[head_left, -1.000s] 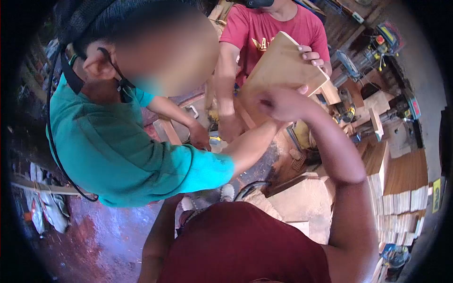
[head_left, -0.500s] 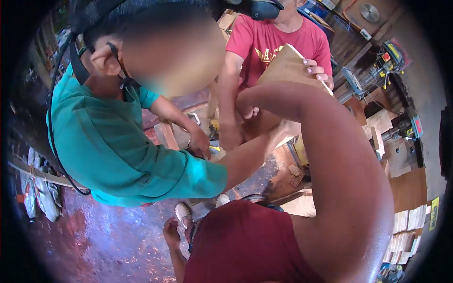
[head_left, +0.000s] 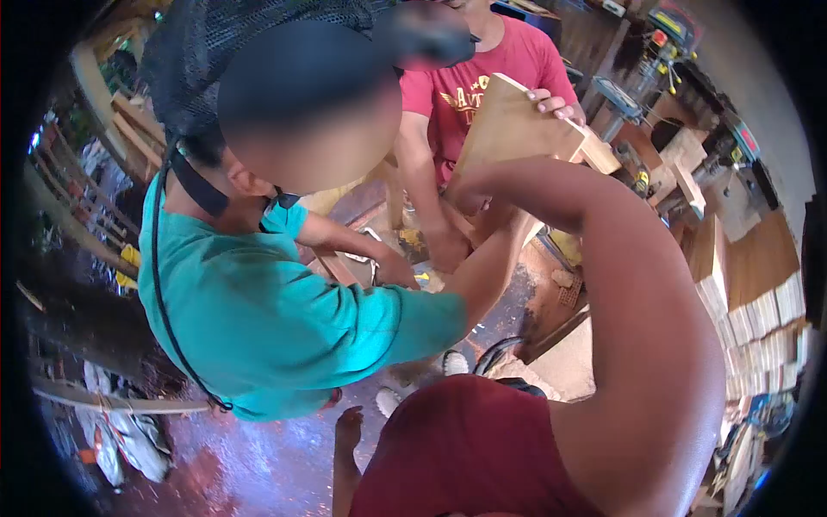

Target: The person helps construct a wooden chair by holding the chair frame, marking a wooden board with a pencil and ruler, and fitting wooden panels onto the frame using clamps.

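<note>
While the workshop floor [head_left: 245,461] gleams, left fingers [head_left: 349,420] hang loose; right fingers' [head_left: 486,205] hold is unclear.

The wearer's right hand [head_left: 474,191] is at the lower part of a tilted wooden board [head_left: 515,125]; contact cannot be confirmed, the fingers being partly hidden. The left hand [head_left: 348,428] hangs low above the wet-looking floor [head_left: 258,461], finger position unclear. A co-worker in a red shirt [head_left: 536,56] grips the board's upper edge. A co-worker in a teal shirt [head_left: 293,302] extends a forearm beneath the wearer's right hand. Stacked timber [head_left: 762,289] stands at right.
</note>
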`<state>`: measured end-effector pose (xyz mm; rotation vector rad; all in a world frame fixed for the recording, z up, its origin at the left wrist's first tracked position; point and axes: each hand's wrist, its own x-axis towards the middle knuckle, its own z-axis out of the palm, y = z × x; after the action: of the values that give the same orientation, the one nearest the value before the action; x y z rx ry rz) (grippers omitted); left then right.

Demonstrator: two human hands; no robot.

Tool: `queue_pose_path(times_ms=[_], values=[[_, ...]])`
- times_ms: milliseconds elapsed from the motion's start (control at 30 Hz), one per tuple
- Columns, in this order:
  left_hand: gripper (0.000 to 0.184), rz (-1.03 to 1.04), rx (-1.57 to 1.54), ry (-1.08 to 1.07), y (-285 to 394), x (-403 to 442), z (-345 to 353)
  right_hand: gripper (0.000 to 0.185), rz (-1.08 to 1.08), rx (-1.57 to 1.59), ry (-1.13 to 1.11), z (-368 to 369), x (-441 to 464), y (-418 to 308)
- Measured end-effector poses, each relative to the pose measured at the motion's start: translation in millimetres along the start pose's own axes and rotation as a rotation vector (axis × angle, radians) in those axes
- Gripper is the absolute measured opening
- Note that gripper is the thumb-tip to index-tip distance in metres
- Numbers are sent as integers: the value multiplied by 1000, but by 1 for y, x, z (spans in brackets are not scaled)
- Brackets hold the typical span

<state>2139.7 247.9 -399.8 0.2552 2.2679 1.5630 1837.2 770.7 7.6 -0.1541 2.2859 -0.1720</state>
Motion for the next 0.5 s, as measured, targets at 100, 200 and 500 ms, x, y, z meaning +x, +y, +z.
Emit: queue_pose_path(times_ms=[100, 200, 500], values=[[28, -203, 31, -130, -19, 3, -19, 30, -156, -174, 192, 5, -20, 22], [29, -181, 230, -202, 16, 1, -34, 26, 16, 166, 402, 17, -159, -49], [33, 54, 444, -569, -61, 94, -30, 33, 83, 665, 627, 366, -171, -15]])
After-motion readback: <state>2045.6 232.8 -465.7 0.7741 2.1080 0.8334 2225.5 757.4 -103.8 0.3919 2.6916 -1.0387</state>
